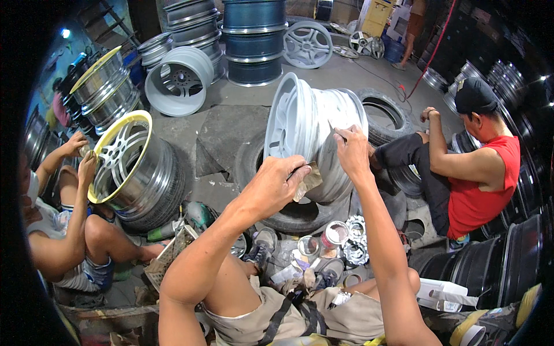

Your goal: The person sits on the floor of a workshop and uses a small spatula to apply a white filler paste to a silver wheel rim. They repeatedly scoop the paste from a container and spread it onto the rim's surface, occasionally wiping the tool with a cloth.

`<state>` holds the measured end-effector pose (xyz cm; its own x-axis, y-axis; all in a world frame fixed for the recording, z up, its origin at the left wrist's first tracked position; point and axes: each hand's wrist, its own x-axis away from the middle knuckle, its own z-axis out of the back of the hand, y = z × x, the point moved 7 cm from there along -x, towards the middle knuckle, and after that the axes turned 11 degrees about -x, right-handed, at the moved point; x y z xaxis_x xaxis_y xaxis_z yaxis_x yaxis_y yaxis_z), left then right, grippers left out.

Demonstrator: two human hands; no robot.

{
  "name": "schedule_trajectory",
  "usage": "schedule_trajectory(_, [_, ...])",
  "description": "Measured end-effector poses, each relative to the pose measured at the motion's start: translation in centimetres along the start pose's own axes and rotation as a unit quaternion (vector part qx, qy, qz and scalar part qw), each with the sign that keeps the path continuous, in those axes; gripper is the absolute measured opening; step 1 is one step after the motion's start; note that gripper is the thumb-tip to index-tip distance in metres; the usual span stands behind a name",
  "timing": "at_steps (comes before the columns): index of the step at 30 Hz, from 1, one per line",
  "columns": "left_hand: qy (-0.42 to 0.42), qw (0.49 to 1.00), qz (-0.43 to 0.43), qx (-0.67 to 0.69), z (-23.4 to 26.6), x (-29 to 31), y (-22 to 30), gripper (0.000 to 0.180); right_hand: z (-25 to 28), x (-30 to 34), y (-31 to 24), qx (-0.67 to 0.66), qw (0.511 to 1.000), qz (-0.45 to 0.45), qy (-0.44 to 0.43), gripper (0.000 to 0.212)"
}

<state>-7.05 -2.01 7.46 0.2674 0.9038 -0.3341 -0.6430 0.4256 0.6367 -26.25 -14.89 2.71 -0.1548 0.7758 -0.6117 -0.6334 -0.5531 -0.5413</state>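
Note:
A light grey wheel rim stands upright before me, resting on a tire that lies flat. Close to the rim's near side, my left hand is closed on a small flat yellowish-brown piece with a pale smear along its edge. My right hand is pinched at the rim's barrel, its fingers around a thin blade-like tool, mostly hidden by them. The tool's tip is at the barrel surface; I cannot tell whether it touches.
Between my feet stand an open can and silver caps. A person at left works by a yellow-edged wheel; another in a red top sits at right. Stacked rims stand behind, and another tire lies beyond.

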Motion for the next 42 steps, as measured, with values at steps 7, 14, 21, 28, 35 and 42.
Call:
schedule_trajectory(7, [0.003, 1.000, -0.002, 0.008, 0.1, 0.2, -0.2, 0.019, 0.3, 1.5, -0.6, 0.013, 1.000, 0.014, -0.013, 0.022])
schedule_trajectory(14, [-0.008, 1.000, 0.003, 0.000, 0.2, 0.2, -0.1, 0.018, 1.5, 1.7, -1.0, -0.050, 0.999, -0.012, 0.015, 0.022])
schedule_trajectory(21, [0.004, 1.000, -0.012, -0.009, -0.2, 0.1, -0.2, 0.017, -0.1, 0.7, 0.0, 0.010, 1.000, 0.025, 0.006, 0.024])
schedule_trajectory(28, [-0.006, 1.000, 0.002, 0.004, 0.1, 0.4, -0.2, 0.018, 1.4, 2.0, -1.4, -0.042, 0.999, -0.016, -0.006, 0.022])
schedule_trajectory(35, [-0.016, 1.000, 0.009, 0.000, -0.2, 0.2, -0.1, 0.019, 0.5, 0.2, -0.7, -0.006, 0.999, 0.042, 0.008, 0.023])
schedule_trajectory(42, [-0.014, 1.000, 0.007, 0.001, 0.2, 0.3, -0.3, 0.019, 0.9, 2.1, -1.1, -0.023, 1.000, 0.020, -0.009, 0.022])
